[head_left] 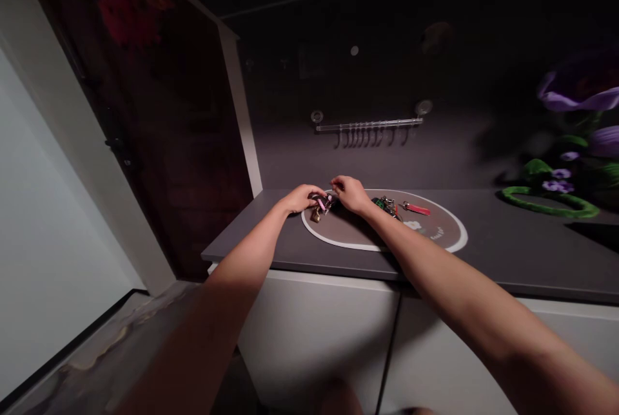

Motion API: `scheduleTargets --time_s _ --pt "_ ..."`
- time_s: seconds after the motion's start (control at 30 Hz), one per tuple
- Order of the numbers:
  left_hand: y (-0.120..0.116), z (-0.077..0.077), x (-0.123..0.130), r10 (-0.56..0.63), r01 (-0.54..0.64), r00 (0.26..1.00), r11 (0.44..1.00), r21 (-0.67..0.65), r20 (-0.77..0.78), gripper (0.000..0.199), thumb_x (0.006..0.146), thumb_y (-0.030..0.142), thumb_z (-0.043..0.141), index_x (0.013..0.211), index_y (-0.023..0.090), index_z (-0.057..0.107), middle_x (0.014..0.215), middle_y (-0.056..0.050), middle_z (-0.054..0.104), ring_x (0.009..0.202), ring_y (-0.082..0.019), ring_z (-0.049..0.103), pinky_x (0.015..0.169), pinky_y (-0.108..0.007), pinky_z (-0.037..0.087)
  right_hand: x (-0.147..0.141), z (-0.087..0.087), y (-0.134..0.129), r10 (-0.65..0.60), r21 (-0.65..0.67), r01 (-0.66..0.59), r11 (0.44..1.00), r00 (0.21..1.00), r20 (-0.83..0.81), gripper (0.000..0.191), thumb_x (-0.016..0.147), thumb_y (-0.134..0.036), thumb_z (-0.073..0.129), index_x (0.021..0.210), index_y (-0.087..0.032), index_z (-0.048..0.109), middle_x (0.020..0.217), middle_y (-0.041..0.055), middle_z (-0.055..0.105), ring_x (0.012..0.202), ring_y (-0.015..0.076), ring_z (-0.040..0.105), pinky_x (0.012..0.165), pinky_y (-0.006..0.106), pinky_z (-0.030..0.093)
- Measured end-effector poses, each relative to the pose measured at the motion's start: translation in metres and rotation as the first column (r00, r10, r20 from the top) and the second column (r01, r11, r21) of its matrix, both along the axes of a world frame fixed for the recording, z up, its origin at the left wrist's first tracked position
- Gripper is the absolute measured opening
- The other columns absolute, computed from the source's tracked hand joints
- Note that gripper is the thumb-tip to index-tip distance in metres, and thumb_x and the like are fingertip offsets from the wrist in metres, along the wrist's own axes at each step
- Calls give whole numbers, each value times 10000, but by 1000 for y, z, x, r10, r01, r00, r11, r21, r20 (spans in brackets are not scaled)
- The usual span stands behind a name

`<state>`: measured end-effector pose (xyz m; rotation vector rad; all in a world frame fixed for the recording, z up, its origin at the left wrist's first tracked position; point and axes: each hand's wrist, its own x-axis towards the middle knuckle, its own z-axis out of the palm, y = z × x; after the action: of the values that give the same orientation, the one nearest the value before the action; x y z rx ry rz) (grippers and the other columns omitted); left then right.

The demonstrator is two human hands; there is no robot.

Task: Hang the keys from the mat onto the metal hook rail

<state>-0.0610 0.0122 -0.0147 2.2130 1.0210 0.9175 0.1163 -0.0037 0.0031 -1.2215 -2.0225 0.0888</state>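
Observation:
My left hand (302,198) is at the left end of an oval brown mat with a white rim (333,243). Its fingers and thumb close on a bunch of keys (321,204) with a pink piece and a brass-coloured piece at the bottom. Just to the right, my right hand (351,193) hovers over the mat with its fingers curled in. Whatever its fingertips may hold is too small to make out. Beyond the right wrist lies a second bunch of keys (387,205), partly covered by my forearm. Further right rests a red strap keychain (416,209).
On the wall behind, a clear rail (370,125) carries several hooks. Purple flowers (558,182) with a green fuzzy ring (551,202) stand on the grey countertop (512,254) at right. White cabinet doors (319,331) lie below, and a dark door (159,125) stands left.

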Motion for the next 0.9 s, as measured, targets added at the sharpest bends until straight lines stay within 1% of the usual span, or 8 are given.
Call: scheduleTargets --time_s 0.17,0.33,0.5,0.63,0.7,0.77,0.83,0.9 --pt "-3 -1 0 -77 78 996 997 -17 44 283 671 92 567 934 121 670 891 -77 689 830 -153 614 796 -271 450 -1 -1 -2 -19 -12 19 1000 999 42 249 799 -137 455 963 -145 642 1006 101 657 937 171 590 837 250 414" --pt "-6 0 0 33 -24 998 990 139 -61 238 706 192 579 911 170 696 903 -43 699 834 -170 613 767 -253 435 -3 -3 0 -24 -27 25 999 998 52 239 797 -143 457 935 -157 651 977 87 665 915 163 594 818 237 415" --pt "-7 1 1 102 -72 990 962 263 -102 203 731 244 579 869 184 715 871 -41 704 800 -174 618 710 -226 420 -3 -3 3 -84 -98 76 992 993 -82 217 787 -148 470 906 -151 650 976 89 659 913 160 590 837 251 411" --pt "-5 1 0 142 -124 989 949 290 -42 205 747 250 567 884 197 711 867 -27 703 786 -169 616 708 -231 418 -2 -6 7 -106 -130 78 988 969 -225 185 776 -167 472 846 -153 642 877 73 664 830 145 592 801 255 428" --pt "-3 0 1 160 -162 987 948 274 29 208 751 253 563 887 185 706 868 -29 701 785 -168 613 724 -244 423 -2 -9 11 -102 -132 65 989 950 -295 176 771 -173 467 836 -153 630 836 66 658 782 138 591 781 262 439" --pt "-1 -1 4 162 -187 978 960 209 131 201 740 242 576 875 156 698 851 -38 697 768 -161 608 733 -255 433 -2 -11 15 -95 -138 49 989 932 -350 172 765 -167 465 848 -151 615 820 63 650 752 132 591 774 271 447" --pt "0 -2 8 163 -191 949 978 79 268 187 725 208 591 866 125 680 816 -46 690 727 -141 603 726 -260 451 -3 -13 17 -82 -143 29 989 920 -384 172 758 -158 464 858 -151 603 817 62 643 737 127 591 775 278 452" --pt "-1 -1 12 184 -168 892 983 -76 412 173 718 172 599 867 102 653 761 -46 677 665 -113 594 707 -259 470 -4 -14 18 -59 -140 3 990 914 -402 171 755 -156 463 860 -153 597 818 58 639 732 123 588 776 282 453"
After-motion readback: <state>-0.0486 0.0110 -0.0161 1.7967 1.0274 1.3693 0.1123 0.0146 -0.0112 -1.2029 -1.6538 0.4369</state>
